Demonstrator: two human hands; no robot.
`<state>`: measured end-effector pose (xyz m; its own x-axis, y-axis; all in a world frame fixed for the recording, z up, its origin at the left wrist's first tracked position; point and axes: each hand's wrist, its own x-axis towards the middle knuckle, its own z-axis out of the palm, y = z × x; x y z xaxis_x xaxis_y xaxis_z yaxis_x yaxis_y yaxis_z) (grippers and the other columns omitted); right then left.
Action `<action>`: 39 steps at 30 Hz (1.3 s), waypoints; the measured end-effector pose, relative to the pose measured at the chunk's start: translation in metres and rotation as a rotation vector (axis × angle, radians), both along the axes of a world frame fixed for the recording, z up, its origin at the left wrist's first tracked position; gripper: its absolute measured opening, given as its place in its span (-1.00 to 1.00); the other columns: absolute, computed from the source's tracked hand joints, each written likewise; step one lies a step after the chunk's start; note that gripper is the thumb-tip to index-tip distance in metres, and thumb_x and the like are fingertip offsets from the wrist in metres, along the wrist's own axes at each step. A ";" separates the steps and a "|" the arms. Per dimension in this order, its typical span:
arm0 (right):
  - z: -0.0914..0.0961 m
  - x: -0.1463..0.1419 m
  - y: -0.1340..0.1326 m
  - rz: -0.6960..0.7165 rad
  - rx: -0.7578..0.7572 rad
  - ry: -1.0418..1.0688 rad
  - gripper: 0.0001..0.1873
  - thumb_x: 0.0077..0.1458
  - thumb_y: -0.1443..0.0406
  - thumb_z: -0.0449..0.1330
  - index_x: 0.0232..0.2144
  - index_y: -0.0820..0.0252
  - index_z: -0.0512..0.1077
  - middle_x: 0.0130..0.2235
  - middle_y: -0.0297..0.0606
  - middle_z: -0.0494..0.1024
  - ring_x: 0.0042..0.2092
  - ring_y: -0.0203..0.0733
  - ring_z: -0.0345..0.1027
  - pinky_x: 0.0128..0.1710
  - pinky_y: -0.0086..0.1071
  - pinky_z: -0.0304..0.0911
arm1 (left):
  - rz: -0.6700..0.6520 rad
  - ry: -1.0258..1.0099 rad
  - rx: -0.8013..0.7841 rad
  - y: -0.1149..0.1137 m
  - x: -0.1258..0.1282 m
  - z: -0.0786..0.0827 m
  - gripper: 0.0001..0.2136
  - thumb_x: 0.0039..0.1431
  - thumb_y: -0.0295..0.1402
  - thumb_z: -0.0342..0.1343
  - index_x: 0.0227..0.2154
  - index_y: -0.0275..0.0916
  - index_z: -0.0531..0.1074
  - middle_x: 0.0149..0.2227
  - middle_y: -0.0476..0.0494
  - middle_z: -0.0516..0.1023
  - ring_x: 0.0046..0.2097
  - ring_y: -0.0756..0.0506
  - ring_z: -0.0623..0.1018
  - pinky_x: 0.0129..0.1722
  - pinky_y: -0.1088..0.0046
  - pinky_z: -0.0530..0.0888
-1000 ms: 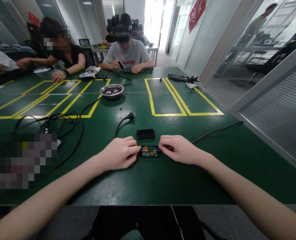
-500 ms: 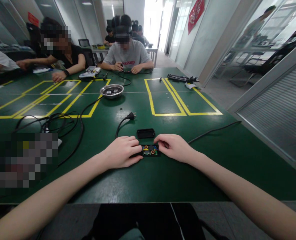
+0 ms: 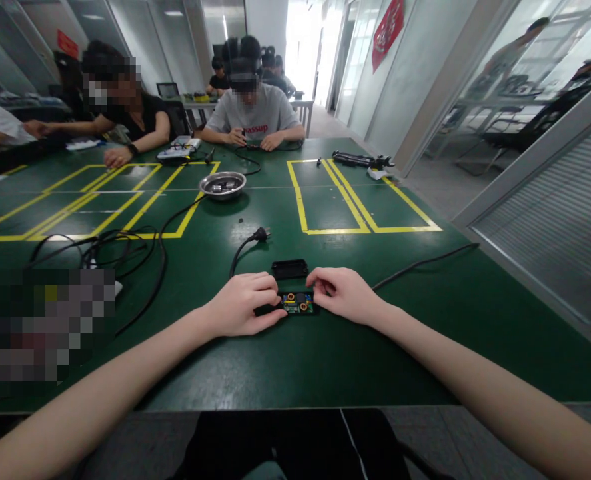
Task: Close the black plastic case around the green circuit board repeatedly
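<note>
A black adapter housing [image 3: 316, 310] with a bare circuit board [image 3: 296, 304] inside is placed on the green worktop [image 3: 295, 373], between the left hand [image 3: 242, 303] and the right hand [image 3: 348, 295]. The step in hand is judged to be the steadying of this opened housing at its 2 ends. For the next move, a light touch seems to be called for, so that the 2 ring coils [image 3: 304, 307] on the board are not pressed.

The open side of the housing is turned up, and its long axis is directed from left to right, nearly parallel to the worktop's near edge. Which end is the front cannot be told.

By the left fingers, the left end of the housing appears to be pinched. The right fingers are curled at the right end; whether something is grasped by them cannot be told.

Just beyond the housing, the black cover shell [image 3: 290, 269] is laid, almost parallel to it. Farther beyond and to its left, a power plug [image 3: 262, 234] and a metal bowl [image 3: 222, 195] are seen; to its right, a cable [image 3: 420, 267] is stretched.
</note>
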<state>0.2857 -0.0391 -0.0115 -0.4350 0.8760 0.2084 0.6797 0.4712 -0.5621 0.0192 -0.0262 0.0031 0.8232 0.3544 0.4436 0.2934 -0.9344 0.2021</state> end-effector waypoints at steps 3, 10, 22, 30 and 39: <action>0.001 0.002 0.000 0.010 0.054 0.042 -0.90 0.03 0.41 0.21 -0.36 0.14 0.46 -0.45 -0.41 0.43 -0.47 -0.32 0.25 -0.40 -0.41 0.16 | 0.096 -0.077 -0.024 0.001 0.000 0.000 -0.72 0.40 -0.23 0.10 -0.40 -0.24 0.53 -0.37 -0.12 0.59 -0.33 -0.06 0.55 -0.32 0.43 0.47; -0.009 0.004 0.010 -0.058 0.178 -0.002 -0.64 0.27 0.22 0.20 0.09 0.05 0.51 0.17 -0.06 0.50 0.16 0.12 0.36 0.15 0.09 0.30 | 0.400 0.045 -0.109 0.010 -0.003 -0.009 -0.15 -0.07 0.24 0.37 0.21 -0.19 0.46 0.25 -0.42 0.49 0.22 -0.45 0.48 0.18 -0.13 0.43; 0.005 0.010 0.008 0.070 -0.124 0.358 -0.64 0.07 0.34 0.29 -0.04 0.14 0.49 -0.06 -0.19 0.52 -0.11 -0.14 0.46 -0.16 -0.23 0.47 | 0.188 -0.114 -0.315 0.003 0.003 -0.012 -0.35 0.06 -0.14 0.45 0.18 -0.17 0.38 0.13 -0.28 0.52 0.06 -0.24 0.60 0.09 0.09 0.56; 0.006 0.005 0.006 0.036 -0.198 0.413 -0.82 0.11 0.28 0.27 -0.22 0.17 0.58 -0.21 -0.23 0.52 -0.19 -0.17 0.47 -0.31 -0.33 0.52 | 0.122 -0.184 -0.447 0.001 0.002 -0.016 -0.28 0.11 -0.29 0.42 0.30 -0.09 0.25 0.16 -0.25 0.39 -0.08 -0.11 0.57 0.01 0.20 0.63; 0.005 0.000 -0.001 0.024 -0.224 0.535 -0.84 0.09 0.25 0.29 -0.26 0.18 0.57 -0.21 -0.23 0.52 -0.20 -0.18 0.50 -0.33 -0.36 0.55 | 0.089 -0.178 -0.443 0.001 0.002 -0.014 -0.35 0.14 -0.31 0.40 0.27 -0.12 0.31 0.12 -0.23 0.41 -0.07 -0.11 0.56 0.02 0.21 0.62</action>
<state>0.2857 -0.0399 -0.0060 -0.3402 0.9155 0.2150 0.2643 0.3125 -0.9124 0.0213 -0.0248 -0.0110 0.7062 0.6064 0.3654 0.2930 -0.7202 0.6289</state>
